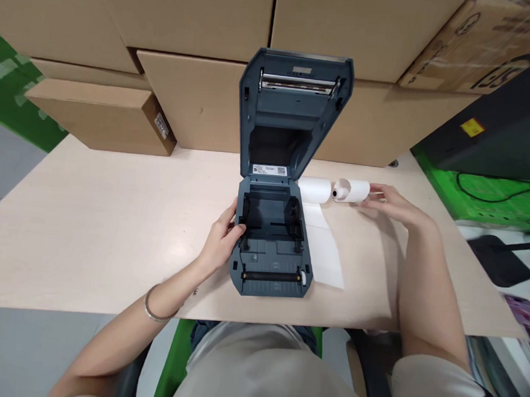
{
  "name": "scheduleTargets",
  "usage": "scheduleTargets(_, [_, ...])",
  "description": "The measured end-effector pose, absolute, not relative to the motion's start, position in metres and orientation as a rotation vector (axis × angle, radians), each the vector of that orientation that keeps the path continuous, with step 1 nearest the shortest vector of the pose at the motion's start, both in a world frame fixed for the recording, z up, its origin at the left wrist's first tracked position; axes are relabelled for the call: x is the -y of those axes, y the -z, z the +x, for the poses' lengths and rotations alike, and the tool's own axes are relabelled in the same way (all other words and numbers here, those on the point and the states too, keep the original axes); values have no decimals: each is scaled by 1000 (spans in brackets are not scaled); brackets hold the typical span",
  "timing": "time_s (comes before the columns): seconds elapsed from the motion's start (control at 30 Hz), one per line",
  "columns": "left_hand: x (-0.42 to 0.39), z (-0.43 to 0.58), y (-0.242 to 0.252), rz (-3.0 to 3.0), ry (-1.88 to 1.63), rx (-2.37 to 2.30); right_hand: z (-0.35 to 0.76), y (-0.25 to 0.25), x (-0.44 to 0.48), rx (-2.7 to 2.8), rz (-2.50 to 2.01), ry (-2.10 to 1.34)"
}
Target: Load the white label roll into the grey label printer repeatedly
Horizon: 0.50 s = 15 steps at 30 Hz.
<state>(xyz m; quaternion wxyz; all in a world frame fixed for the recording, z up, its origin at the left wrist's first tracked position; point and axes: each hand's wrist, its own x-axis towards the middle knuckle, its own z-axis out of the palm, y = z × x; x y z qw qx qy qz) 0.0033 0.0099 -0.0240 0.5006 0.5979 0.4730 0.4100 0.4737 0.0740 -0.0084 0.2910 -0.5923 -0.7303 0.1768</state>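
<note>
A dark grey label printer (273, 247) stands on the table with its lid (293, 119) raised, showing a bare roll compartment and a black roller near the front. My left hand (222, 235) grips the printer's left side, thumb over the rim. To the printer's right lies a white paper roll (315, 190), partly hidden behind it, with a loose strip (322, 248) unrolled toward me. Beside that roll is a smaller white roll (354, 191) with a dark core end. My right hand (389, 202) has its fingers closed about the smaller roll's right end.
Large cardboard boxes (200, 18) line the table's back edge. A flat brown box (98, 117) sits at the back left of the table (85, 228). At right are a green surface (487, 199) with a black cable and a dark case (500, 136).
</note>
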Motion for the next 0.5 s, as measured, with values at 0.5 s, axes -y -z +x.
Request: scheduleTargets(0.5, [-13,2,26,1454,-990,-1134,435,46,-85,1562,-1616,-905])
